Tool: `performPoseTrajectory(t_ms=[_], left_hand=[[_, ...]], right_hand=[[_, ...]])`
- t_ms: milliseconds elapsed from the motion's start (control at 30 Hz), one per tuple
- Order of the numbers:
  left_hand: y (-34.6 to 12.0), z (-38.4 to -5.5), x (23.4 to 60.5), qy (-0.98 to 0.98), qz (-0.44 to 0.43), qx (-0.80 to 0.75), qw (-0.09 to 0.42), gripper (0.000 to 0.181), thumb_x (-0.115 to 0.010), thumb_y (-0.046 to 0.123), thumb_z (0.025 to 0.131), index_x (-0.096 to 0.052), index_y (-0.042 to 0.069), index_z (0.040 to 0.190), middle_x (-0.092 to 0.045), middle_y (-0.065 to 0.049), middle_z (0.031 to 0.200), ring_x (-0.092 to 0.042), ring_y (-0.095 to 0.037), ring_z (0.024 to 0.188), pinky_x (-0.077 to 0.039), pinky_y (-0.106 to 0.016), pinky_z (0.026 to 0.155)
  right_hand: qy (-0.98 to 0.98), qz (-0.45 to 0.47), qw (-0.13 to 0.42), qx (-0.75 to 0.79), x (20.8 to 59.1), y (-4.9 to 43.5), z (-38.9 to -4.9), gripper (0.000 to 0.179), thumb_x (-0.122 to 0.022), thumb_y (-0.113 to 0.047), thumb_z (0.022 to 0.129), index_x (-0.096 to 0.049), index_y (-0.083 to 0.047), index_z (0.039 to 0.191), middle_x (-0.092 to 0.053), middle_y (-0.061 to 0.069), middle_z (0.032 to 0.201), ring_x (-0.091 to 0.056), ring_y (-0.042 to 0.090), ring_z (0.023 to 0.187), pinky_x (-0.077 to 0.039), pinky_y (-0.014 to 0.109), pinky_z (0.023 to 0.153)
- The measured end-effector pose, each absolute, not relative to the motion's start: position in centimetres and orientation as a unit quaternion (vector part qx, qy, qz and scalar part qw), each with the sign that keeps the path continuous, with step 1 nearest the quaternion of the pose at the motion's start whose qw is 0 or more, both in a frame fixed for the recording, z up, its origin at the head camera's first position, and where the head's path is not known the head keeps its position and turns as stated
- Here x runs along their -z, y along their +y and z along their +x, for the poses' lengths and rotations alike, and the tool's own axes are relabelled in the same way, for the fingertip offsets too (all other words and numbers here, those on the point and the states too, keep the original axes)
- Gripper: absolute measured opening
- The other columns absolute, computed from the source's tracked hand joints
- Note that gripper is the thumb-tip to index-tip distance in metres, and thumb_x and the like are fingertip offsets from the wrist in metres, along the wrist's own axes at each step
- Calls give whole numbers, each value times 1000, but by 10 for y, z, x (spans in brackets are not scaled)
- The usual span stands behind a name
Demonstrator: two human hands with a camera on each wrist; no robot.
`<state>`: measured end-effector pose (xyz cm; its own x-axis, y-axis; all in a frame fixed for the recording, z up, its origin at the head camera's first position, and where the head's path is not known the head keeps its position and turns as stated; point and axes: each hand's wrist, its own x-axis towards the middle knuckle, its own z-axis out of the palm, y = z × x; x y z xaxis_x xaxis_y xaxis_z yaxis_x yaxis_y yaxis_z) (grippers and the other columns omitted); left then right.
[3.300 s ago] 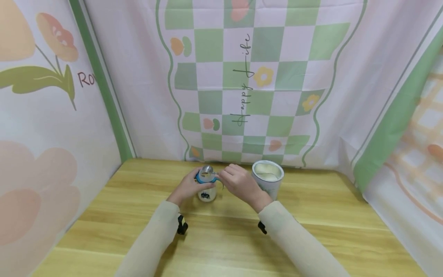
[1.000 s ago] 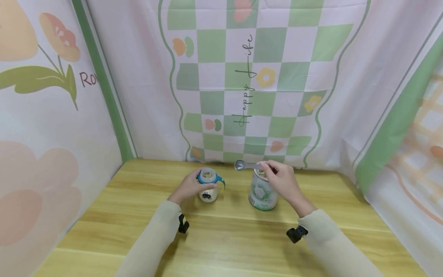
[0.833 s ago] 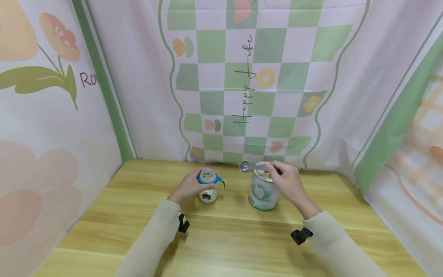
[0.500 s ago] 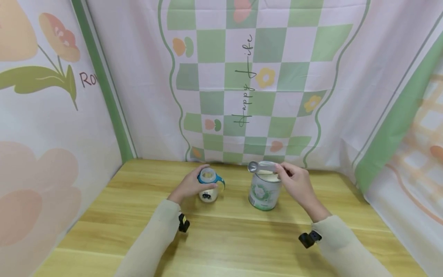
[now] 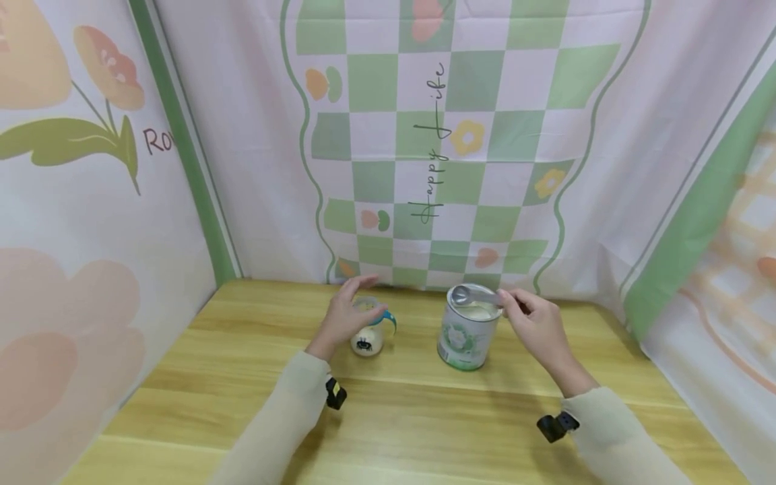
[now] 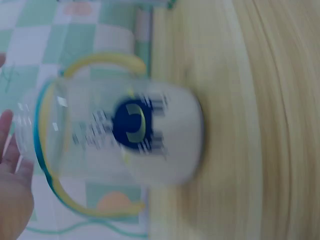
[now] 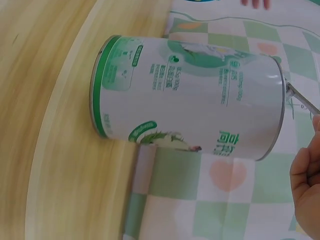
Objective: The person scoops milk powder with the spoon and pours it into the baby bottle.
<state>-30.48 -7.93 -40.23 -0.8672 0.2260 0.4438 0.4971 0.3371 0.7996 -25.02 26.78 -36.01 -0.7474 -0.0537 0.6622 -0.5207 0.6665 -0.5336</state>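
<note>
A clear baby bottle (image 5: 367, 343) with blue-and-yellow handles stands on the table, white contents in its lower part. My left hand (image 5: 344, 318) is just above and beside its top, fingers spread and relaxed; the left wrist view shows that hand (image 6: 15, 195) apart from the bottle (image 6: 170, 165) at its neck. My right hand (image 5: 538, 331) pinches the handle of a metal measuring spoon (image 5: 462, 295), whose bowl is over the mouth of a milk powder can (image 5: 465, 340). Pale powder shows inside the can. The right wrist view has the spoon (image 7: 303, 101) at the can's rim.
A light wooden table (image 5: 388, 417) carries the bottle and the can, with a gap between them. Behind it hangs a green-and-white checked curtain (image 5: 473, 182), close to the can. More printed curtain (image 5: 79, 222) encloses the left side.
My right hand has moved the spoon from over the bottle rightward to the can's mouth. My left hand has let go of the bottle and lifted slightly, its fingers opening.
</note>
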Motion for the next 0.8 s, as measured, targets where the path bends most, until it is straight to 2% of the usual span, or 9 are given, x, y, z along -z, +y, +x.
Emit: performPoseTrajectory(t_ms=[100,200,500,633,800], left_hand=[[-68,-301,396,-792,-245,538,152,61,-80,20,88,-53,8,141,-56,-4,139,-49,-20,130,-36,-40,112],[-57,-297,391,-791,-261,533,148,60,-79,22,89,-53,9,142,-55,-3,140,-48,-17,131,-36,-39,112],[-29,-288,388,-820,-298,469,136,68,-82,27,86,-51,8,143,-54,-7,139,-49,-21,130,-39,-39,110],[-18,-287,388,-819,-298,476,119,69,-83,28,86,-50,11,144,-54,-6,139,-49,-22,130,-38,-37,110],[-3,-289,392,-813,-290,500,66,81,-84,32,84,-43,9,149,-50,-7,144,-47,-20,133,-36,-34,112]], right_hand=[[-860,164,315,-367,362,272,-250,24,-61,-19,102,-71,-5,85,-62,4,70,-51,11,59,-40,19,52],[-864,160,313,-362,363,277,-250,22,-61,-19,102,-72,-7,87,-63,1,71,-52,11,60,-40,19,52],[-875,156,304,-343,365,283,-248,25,-61,-21,102,-72,-5,87,-62,0,72,-53,12,62,-42,19,53],[-878,155,303,-336,366,287,-248,25,-61,-22,102,-71,-8,84,-61,-1,70,-53,13,61,-42,21,53],[-881,167,315,-311,365,289,-248,24,-63,-20,101,-68,-11,79,-58,-3,68,-50,12,58,-41,23,53]])
